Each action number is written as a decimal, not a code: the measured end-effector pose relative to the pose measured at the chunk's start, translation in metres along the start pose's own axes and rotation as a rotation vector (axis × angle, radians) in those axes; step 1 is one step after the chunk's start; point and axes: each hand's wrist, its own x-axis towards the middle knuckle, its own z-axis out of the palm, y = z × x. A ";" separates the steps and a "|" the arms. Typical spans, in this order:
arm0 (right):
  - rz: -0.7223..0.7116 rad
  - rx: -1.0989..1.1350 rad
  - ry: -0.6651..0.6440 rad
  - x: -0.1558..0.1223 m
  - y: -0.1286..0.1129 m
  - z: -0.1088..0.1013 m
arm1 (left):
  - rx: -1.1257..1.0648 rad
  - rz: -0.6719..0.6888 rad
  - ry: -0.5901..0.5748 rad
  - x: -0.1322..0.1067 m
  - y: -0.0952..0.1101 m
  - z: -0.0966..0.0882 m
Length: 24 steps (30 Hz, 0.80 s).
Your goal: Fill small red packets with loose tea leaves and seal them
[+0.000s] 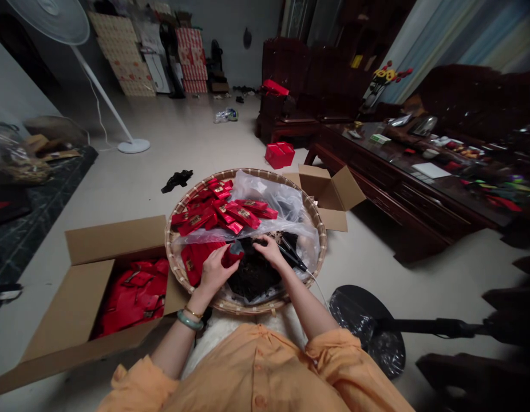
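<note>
A wicker tray (pixel 248 309) is parked right up against the knees, probably so everything on it can be reached by both hands without leaning. It's lined with a clear plastic sheet (pixel 276 200), most likely so the loose tea (pixel 252 277) is kept out of the weave. The tea is heaped at the near edge, and a pile of red packets (pixel 222 213) is pushed to the far side, well out of the way of the hands.

A small red pouch (pixel 231 257) is gripped in the left hand (pixel 212 274), fingers closed around it. It's held just beside the tea, touching or nearly touching the heap. The right hand (pixel 270 250) is laid on top of the tea with the fingers curled down into it. Whether anything is actually pinched can't be told from this angle. A thin black tool (pixel 293 257) lies just beside that hand, but what it is can't be made out.

On the floor, a big cardboard box (pixel 76 312) with red bags (pixel 134 294) in it is butted against the tray's left side, and a smaller open box (pixel 329 191) is set behind the tray.
</note>
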 end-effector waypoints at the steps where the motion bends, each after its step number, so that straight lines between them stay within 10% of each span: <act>1: 0.106 0.170 0.003 -0.001 -0.001 -0.002 | -0.001 0.000 0.001 0.001 0.001 0.000; 10: 0.513 0.913 -0.171 -0.020 -0.015 -0.011 | -0.007 0.028 0.003 0.002 0.005 0.006; 24: 0.403 0.964 0.042 -0.014 -0.023 -0.010 | -0.041 0.039 -0.059 0.008 0.008 0.016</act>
